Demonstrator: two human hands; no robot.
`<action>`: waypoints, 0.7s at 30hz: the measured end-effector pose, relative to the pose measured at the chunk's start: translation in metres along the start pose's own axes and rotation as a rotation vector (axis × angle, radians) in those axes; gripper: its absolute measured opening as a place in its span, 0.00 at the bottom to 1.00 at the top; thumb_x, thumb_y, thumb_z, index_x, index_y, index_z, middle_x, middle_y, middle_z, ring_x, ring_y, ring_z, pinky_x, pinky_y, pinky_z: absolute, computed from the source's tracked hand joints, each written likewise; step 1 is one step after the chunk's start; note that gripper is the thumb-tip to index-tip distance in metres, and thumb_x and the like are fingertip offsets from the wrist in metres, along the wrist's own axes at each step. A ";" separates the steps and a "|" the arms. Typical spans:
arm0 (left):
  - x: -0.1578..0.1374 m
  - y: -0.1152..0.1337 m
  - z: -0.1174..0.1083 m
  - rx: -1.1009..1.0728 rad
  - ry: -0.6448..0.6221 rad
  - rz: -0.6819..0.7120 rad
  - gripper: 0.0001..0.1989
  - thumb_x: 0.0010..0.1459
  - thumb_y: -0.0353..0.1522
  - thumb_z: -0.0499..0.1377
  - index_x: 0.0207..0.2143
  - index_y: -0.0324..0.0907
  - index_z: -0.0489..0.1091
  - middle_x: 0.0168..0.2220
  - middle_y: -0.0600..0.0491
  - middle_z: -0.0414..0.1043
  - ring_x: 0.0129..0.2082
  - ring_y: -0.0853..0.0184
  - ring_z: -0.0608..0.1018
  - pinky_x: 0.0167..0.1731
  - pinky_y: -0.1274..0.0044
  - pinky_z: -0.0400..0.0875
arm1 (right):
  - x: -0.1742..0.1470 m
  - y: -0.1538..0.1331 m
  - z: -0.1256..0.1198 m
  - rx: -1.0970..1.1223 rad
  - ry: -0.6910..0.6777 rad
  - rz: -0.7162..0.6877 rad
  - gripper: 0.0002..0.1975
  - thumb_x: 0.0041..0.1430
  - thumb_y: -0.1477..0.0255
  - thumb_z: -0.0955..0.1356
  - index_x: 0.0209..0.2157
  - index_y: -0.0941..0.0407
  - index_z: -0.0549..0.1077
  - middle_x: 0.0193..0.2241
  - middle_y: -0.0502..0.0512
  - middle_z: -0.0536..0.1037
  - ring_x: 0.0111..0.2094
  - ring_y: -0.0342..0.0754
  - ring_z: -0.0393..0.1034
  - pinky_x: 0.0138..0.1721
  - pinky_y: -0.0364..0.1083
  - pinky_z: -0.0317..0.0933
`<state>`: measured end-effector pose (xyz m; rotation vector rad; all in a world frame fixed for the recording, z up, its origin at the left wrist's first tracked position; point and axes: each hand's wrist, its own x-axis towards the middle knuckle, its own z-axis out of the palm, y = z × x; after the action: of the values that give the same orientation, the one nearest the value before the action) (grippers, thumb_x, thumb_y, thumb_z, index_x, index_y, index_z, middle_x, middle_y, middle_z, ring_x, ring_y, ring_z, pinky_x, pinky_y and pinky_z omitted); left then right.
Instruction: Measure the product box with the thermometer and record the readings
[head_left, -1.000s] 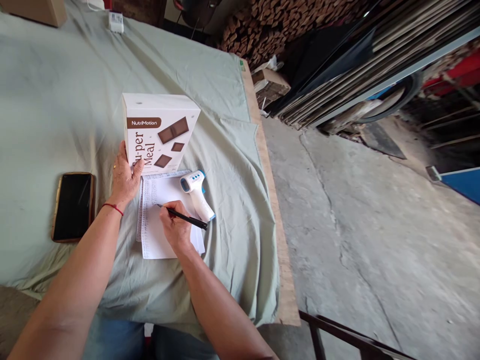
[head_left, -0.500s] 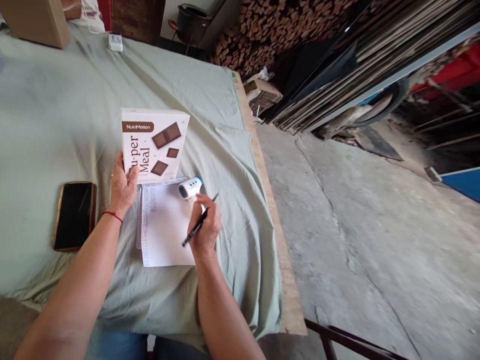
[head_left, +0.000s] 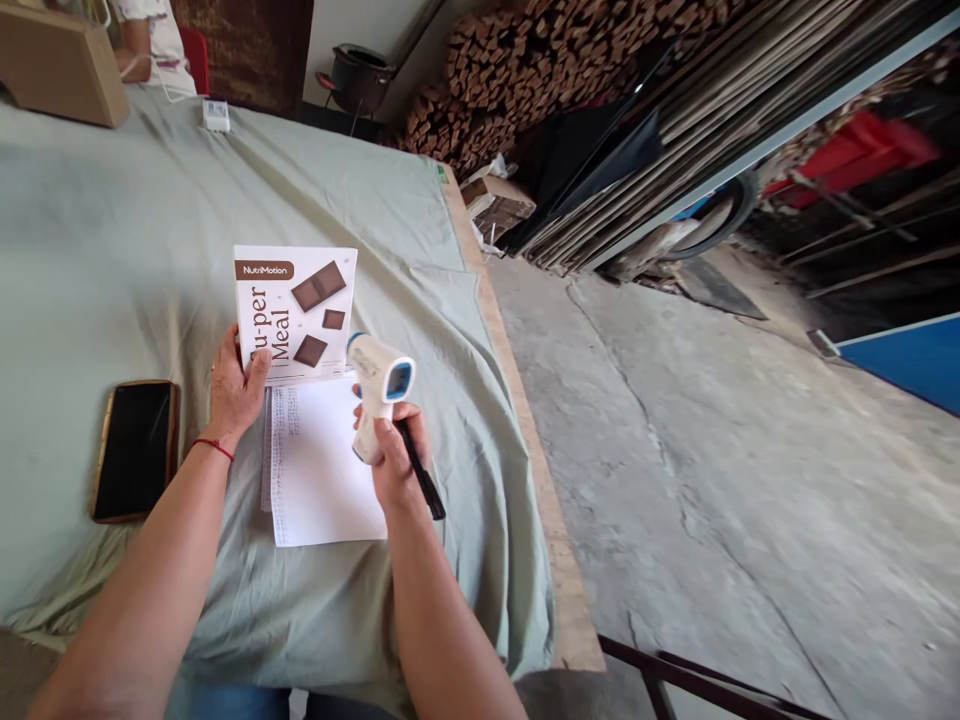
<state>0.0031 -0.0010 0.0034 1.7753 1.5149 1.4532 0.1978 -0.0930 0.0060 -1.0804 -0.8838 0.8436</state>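
Note:
My left hand (head_left: 238, 385) grips the lower left side of a white NutriMotion box (head_left: 319, 335) printed with brown chocolate pieces, its front turned towards me. In my right hand (head_left: 396, 450) is a white and blue infrared thermometer (head_left: 382, 375), held upright by its handle, its small screen facing me. A black pen (head_left: 426, 478) is tucked in the same hand and slants down to the right. Below the box lies an open notebook (head_left: 326, 480) with handwriting along its left side. Left of my left arm a dark-screened phone (head_left: 135, 450) rests on the cloth.
A pale green cloth (head_left: 180, 220) covers the table, with a bare wooden edge (head_left: 517, 420) on the right. At the far left stand a cardboard box (head_left: 67, 65) and a small white device (head_left: 216, 115). Another person's arm (head_left: 136, 45) shows behind. Stacked firewood (head_left: 525, 70) lies beyond.
My right hand has picked up the thermometer from the notebook and raised it, keeping the pen. My left hand still holds the box, now facing me more squarely. The view has shifted slightly.

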 end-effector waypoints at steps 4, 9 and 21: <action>0.000 0.001 0.001 -0.030 -0.040 0.002 0.33 0.63 0.57 0.52 0.56 0.42 0.65 0.50 0.41 0.75 0.50 0.51 0.78 0.52 0.58 0.71 | -0.010 0.001 0.016 0.136 -0.156 0.143 0.23 0.54 0.53 0.72 0.33 0.50 0.57 0.33 0.54 0.80 0.34 0.50 0.75 0.34 0.47 0.65; 0.000 0.001 0.002 -0.044 -0.047 0.000 0.33 0.62 0.58 0.53 0.56 0.43 0.65 0.48 0.42 0.76 0.50 0.51 0.78 0.54 0.56 0.70 | -0.012 0.009 0.021 0.086 -0.159 0.203 0.25 0.53 0.51 0.72 0.33 0.50 0.56 0.32 0.53 0.79 0.31 0.48 0.73 0.32 0.46 0.63; 0.001 0.003 0.000 -0.017 -0.054 0.008 0.35 0.61 0.59 0.53 0.56 0.42 0.64 0.50 0.41 0.74 0.51 0.50 0.77 0.54 0.58 0.70 | -0.014 0.013 0.023 0.142 -0.145 0.180 0.24 0.55 0.54 0.73 0.35 0.50 0.55 0.29 0.47 0.75 0.26 0.43 0.66 0.30 0.43 0.59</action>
<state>0.0044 -0.0012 0.0057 1.7978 1.4658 1.4067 0.1695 -0.0937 -0.0038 -0.9930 -0.8414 1.1297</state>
